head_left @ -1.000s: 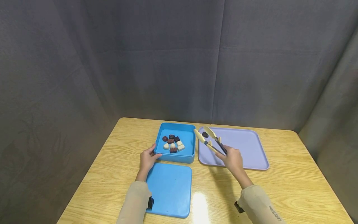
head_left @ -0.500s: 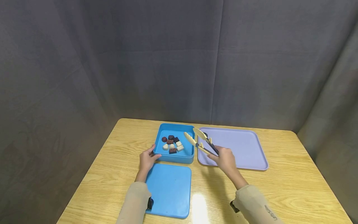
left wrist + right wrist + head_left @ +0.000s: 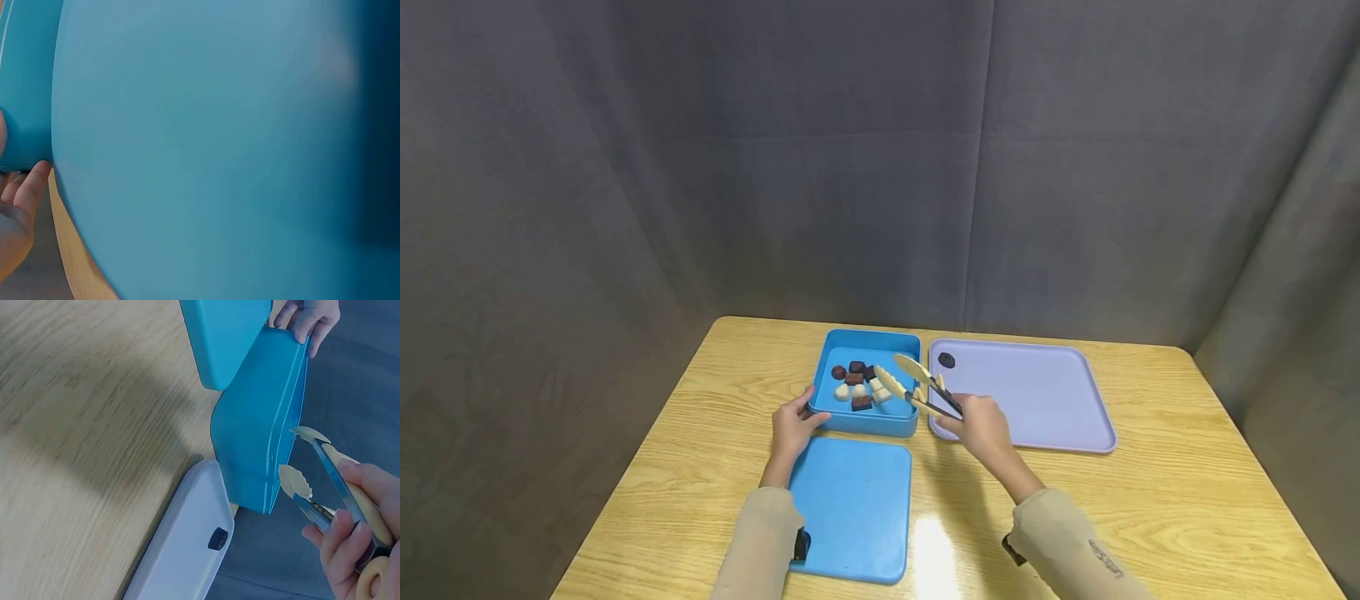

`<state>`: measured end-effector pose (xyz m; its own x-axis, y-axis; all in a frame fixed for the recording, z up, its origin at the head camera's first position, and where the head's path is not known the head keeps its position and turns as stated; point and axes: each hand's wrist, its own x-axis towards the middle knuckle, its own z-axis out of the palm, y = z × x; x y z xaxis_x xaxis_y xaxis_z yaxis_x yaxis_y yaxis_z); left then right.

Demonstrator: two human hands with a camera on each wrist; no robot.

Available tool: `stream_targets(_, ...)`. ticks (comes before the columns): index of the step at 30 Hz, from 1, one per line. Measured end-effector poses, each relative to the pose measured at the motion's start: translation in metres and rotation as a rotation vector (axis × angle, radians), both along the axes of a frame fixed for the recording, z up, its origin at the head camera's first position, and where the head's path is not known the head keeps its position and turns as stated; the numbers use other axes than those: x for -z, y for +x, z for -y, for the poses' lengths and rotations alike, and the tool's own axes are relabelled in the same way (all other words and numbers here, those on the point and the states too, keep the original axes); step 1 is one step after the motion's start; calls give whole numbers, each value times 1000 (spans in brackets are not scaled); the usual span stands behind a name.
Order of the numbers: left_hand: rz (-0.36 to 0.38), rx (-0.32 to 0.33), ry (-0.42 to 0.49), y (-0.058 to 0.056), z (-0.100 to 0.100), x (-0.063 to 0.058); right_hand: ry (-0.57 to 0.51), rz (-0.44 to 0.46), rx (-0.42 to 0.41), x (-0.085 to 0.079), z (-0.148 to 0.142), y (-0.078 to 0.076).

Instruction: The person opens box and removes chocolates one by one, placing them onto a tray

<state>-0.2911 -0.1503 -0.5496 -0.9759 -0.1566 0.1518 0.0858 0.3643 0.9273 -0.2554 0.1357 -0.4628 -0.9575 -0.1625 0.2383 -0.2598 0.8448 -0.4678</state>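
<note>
My left hand point(image 3: 792, 429) holds the front left corner of a square blue box point(image 3: 865, 423), thumb along the front rim and fingers on the side. Several brown and white chocolates point(image 3: 861, 402) lie inside, grouped toward the front. In my right hand point(image 3: 985, 429) is a pair of tongs point(image 3: 953, 406) with cream tips. The tips stand apart with nothing between them, over the right side of the box and overlapping the white chocolates in the head view. From the right wrist view, the tongs point(image 3: 334, 472) reach across the box rim point(image 3: 275, 447).
A flat blue lid point(image 3: 853, 508) lies in front of the box, under the left forearm. To the right is a lilac tray point(image 3: 1030, 400) with one dark chocolate point(image 3: 947, 360) at its back left corner. A grey curtain point(image 3: 850, 208) hangs behind the wooden table point(image 3: 1150, 517).
My right hand has carried the tongs left, from over the tray to over the box. The dark chocolate on the tray is now uncovered. My left hand has stayed on the box.
</note>
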Motion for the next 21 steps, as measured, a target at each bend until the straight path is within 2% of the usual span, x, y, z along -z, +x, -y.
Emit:
stream_targets(13,-4,7,-3,2,0,2,105,107,16,-11,18,-9)
stream_targets(21,-4,14,-4,2,0,2,140,149,41,-10,21,-13)
